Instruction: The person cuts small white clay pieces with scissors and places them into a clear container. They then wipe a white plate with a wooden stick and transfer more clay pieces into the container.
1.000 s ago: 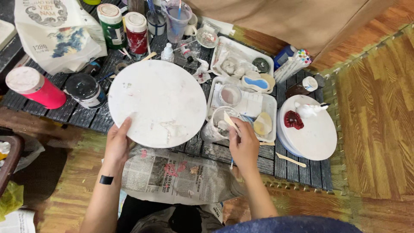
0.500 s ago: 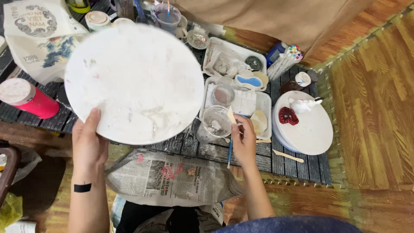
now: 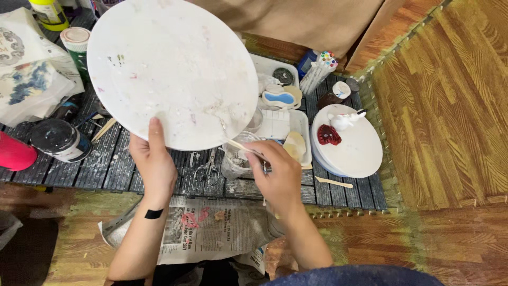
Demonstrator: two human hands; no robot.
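Note:
My left hand (image 3: 153,161) grips the near rim of a large round white board (image 3: 172,69), smeared with faint paint marks, and holds it lifted and tilted over the low dark slatted table (image 3: 106,167). My right hand (image 3: 275,172) is closed on a thin paintbrush (image 3: 241,146) whose tip touches the board's lower right edge. Just below the brush stands a clear plastic cup (image 3: 235,161). A black band sits on my left wrist.
A white round plate (image 3: 352,148) with a red clay piece and a small white figure lies at right. White trays (image 3: 288,124) hold small pieces. A paint jar (image 3: 55,139), pink bottle (image 3: 13,153), scissors (image 3: 206,169), wooden stick (image 3: 333,182) and newspaper (image 3: 206,228) lie around.
My left hand has lifted the round board off the table and brought it up closer. My right hand has moved the brush from the cup up to the board's edge.

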